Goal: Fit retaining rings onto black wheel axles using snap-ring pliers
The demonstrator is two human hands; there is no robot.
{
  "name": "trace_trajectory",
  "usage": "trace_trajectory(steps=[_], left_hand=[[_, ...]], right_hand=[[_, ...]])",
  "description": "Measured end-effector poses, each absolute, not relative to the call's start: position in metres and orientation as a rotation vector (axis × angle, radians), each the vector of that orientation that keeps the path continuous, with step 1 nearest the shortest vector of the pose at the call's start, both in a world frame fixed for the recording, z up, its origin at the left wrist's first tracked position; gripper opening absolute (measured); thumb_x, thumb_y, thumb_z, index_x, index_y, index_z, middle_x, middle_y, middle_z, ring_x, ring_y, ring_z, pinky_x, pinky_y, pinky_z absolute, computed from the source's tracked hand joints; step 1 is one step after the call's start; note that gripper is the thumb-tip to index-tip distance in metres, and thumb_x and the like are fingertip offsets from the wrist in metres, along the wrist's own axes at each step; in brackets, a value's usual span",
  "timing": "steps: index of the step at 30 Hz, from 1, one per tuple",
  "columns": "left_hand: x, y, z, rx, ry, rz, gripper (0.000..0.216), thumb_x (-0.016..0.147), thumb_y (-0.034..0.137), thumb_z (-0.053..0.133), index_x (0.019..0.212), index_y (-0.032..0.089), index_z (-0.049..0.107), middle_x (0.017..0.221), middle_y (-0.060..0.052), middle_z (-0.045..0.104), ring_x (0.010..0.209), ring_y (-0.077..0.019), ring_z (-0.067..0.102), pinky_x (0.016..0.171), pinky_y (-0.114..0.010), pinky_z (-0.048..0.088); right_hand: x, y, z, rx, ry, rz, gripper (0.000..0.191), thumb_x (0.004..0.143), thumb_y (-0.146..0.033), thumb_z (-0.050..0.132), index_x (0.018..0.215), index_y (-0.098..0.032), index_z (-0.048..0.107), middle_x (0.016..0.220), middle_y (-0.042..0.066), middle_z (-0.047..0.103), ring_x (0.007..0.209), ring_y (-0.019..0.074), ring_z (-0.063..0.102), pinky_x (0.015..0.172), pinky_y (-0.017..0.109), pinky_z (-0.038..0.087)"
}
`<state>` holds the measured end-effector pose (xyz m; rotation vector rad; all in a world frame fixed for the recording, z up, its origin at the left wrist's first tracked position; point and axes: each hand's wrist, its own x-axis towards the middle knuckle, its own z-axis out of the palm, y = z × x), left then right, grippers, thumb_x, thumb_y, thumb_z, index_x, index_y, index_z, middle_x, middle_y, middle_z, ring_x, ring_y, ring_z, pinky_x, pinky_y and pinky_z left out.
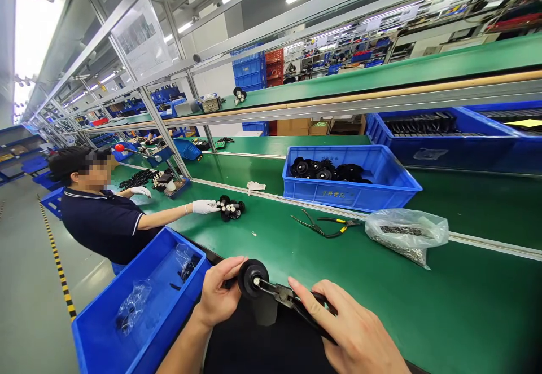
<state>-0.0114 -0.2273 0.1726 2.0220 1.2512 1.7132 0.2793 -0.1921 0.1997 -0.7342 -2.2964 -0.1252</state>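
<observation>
My left hand (221,292) grips a black round wheel-like part (249,269) by its edge, its face turned toward me. At the middle of that part is a small pale hub. My right hand (355,323) is wrapped around the dark handles of a pair of circlip pliers (283,295). The plier tips touch the hub of the black part. Whether a ring sits on the tips is too small to tell. Further up the green bench, a second pair of pliers (326,227) with yellow marks on its handles lies beside a clear bag of small metal rings (409,236).
A blue bin (339,193) of black round parts stands behind the pliers. Another blue bin (152,306) with plastic bags is at my left. A co-worker (110,216) in white gloves reaches to a cluster of black and white parts (231,209). A white glove (256,187) lies nearby.
</observation>
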Motion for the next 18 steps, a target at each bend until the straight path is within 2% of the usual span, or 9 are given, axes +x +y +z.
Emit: trace_trajectory(steps=[4,9,15,18], left_hand=[[-0.010,-0.227,0.172,1.998,1.269,1.726,0.062,0.091,0.007,0.078,0.145,0.032,0.062,0.117,-0.005,0.086,0.109,-0.0266,0.083,0.100,-0.037,0.070],[-0.005,-0.228,0.172,1.926,1.310,1.861,0.054,0.087,0.010,0.084,0.135,0.029,0.068,0.113,-0.006,0.087,0.100,-0.0267,0.085,0.091,-0.034,0.072],[0.012,-0.230,0.164,1.689,1.451,2.146,0.049,0.083,0.013,0.090,0.127,0.026,0.072,0.108,-0.005,0.087,0.092,-0.0269,0.086,0.087,-0.033,0.073],[0.021,-0.232,0.153,1.607,1.563,2.222,0.047,0.084,0.018,0.092,0.126,0.025,0.073,0.105,-0.005,0.088,0.090,-0.0262,0.086,0.086,-0.032,0.073]], right_hand=[[0.279,-0.192,0.203,-0.736,-2.325,-0.104,0.088,0.077,0.009,0.036,0.155,-0.027,0.055,0.098,0.005,0.065,0.075,0.0130,0.065,0.061,0.020,0.053],[0.276,-0.196,0.204,-0.727,-2.320,-0.005,0.075,0.087,0.000,0.042,0.157,-0.025,0.053,0.099,0.006,0.065,0.074,0.0134,0.067,0.061,0.022,0.055],[0.263,-0.209,0.188,-0.776,-2.252,0.123,0.075,0.092,-0.001,0.042,0.164,-0.025,0.046,0.102,0.007,0.065,0.080,0.0123,0.070,0.065,0.019,0.055],[0.253,-0.220,0.177,-0.794,-2.186,0.228,0.076,0.095,-0.003,0.044,0.168,-0.025,0.040,0.101,0.006,0.064,0.077,0.0107,0.069,0.066,0.017,0.056]])
